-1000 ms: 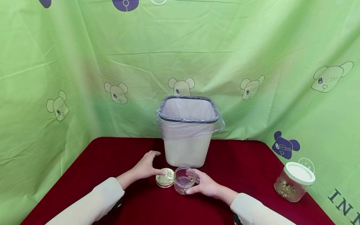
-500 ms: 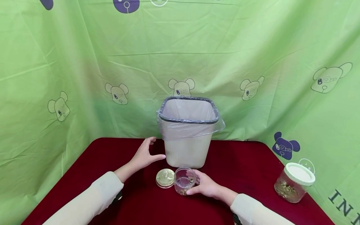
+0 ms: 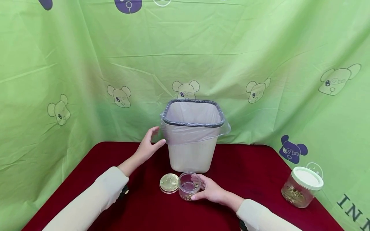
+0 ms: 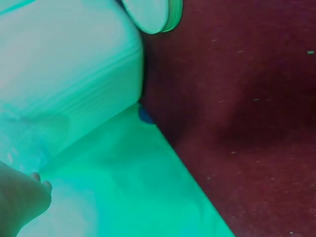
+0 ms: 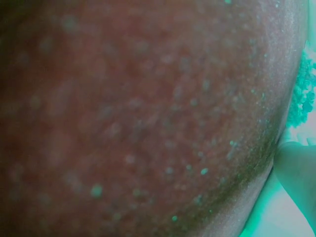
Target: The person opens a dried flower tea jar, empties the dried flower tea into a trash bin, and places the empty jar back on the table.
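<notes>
My left hand is raised beside the bin's left side, thumb and fingers spread, with nothing in it. The bin is pale, with a clear plastic liner folded over its dark rim. In the left wrist view, part of the hand shows at the lower left, near the bin. My right hand holds a small clear lidless jar, thumb in front and fingers behind. Small brown bits lie in its bottom. Directly left of it, a gold round lid lies flat on the red cloth.
A larger clear jar with a white lid and brownish bits inside stands at the table's right edge. Red cloth covers the table. Green printed curtain hangs behind and along both sides. The right wrist view is mostly blurred red cloth.
My left hand has left the gold lid and risen up and away, to beside the bin's upper left side. The right hand and small jar have stayed in place.
</notes>
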